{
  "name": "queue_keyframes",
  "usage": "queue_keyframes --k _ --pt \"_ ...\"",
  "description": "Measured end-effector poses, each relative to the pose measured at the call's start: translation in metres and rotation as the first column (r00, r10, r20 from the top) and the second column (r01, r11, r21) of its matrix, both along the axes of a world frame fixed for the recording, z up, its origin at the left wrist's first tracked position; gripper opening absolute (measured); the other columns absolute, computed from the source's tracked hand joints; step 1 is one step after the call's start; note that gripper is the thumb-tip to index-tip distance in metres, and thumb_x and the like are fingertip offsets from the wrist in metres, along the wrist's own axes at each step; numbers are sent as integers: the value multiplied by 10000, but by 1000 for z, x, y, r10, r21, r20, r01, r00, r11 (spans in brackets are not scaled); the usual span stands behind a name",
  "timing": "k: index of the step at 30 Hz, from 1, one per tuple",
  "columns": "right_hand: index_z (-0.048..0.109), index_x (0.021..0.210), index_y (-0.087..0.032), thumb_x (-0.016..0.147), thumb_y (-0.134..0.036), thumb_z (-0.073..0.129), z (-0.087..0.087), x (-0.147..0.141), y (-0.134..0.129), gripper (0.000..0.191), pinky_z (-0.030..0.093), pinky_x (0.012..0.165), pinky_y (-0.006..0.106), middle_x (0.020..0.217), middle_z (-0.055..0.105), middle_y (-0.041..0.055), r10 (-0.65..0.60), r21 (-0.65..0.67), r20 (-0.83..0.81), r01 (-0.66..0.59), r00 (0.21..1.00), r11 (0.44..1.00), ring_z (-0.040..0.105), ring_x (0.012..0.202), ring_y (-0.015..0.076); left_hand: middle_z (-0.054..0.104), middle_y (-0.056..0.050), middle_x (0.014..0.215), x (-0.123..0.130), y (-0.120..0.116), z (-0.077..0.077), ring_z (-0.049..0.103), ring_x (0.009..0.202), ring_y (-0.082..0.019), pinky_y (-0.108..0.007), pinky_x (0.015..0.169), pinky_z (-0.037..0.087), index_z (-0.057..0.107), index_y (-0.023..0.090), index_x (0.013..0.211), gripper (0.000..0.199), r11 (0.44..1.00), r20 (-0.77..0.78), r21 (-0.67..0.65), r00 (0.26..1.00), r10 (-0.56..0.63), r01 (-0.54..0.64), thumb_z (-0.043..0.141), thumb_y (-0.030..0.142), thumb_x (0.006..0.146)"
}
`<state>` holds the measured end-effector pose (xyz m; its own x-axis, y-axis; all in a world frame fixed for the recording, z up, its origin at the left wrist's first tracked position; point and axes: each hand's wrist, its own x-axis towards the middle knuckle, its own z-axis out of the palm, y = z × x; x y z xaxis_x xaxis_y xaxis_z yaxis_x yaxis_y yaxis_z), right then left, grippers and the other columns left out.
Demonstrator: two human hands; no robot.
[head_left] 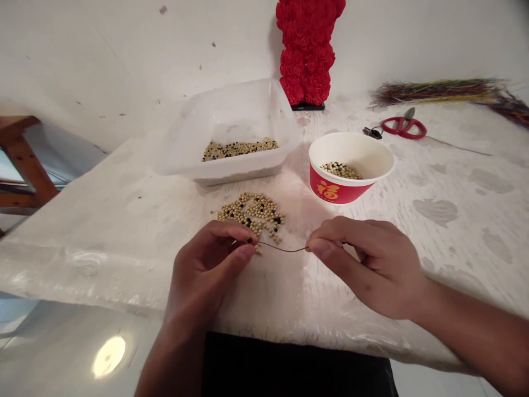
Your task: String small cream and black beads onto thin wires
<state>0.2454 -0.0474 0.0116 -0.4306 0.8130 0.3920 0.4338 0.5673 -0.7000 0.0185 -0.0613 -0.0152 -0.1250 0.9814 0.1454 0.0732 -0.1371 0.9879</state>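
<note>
Between the thumb and fingertips of my left hand (210,259) is a small black bead (249,241). A thin brown cord (285,250) runs from this bead across to my right hand (367,262), which pinches its other end. The cord sags slightly between the two hands. Just behind my left fingertips, a loose pile of beads (260,207), mostly cream with some black, lies on the table. Whether the cord passes through the bead is hidden by my fingers.
Behind the pile stands a white plastic tub (243,171) holding more beads. To its right is a red and white paper bowl (343,187) with beads inside. Farther back are red-handled scissors (403,128), a bundle of coloured cords (438,92) and a red rose figure (308,60).
</note>
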Motion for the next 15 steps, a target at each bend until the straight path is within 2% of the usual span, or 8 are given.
queue_keyframes --k 7,15 --pt "642 862 -236 1008 -314 519 -1 -1 1 206 369 496 260 690 640 -6 1 -1 15 -1 1000 1000 471 514 98 669 -17 898 -3 1 -2 653 865 -163 -282 732 559 684 229 811 89 998 -8 30 998 -59 59 716 151 783" --pt "638 850 -218 982 -225 547 2 0 -1 161 365 473 224 669 618 -42 3 36 8 -3 1000 999 464 498 75 675 4 847 8 -4 9 634 747 -119 -236 699 522 707 216 831 68 998 71 -69 997 -11 16 707 161 791"
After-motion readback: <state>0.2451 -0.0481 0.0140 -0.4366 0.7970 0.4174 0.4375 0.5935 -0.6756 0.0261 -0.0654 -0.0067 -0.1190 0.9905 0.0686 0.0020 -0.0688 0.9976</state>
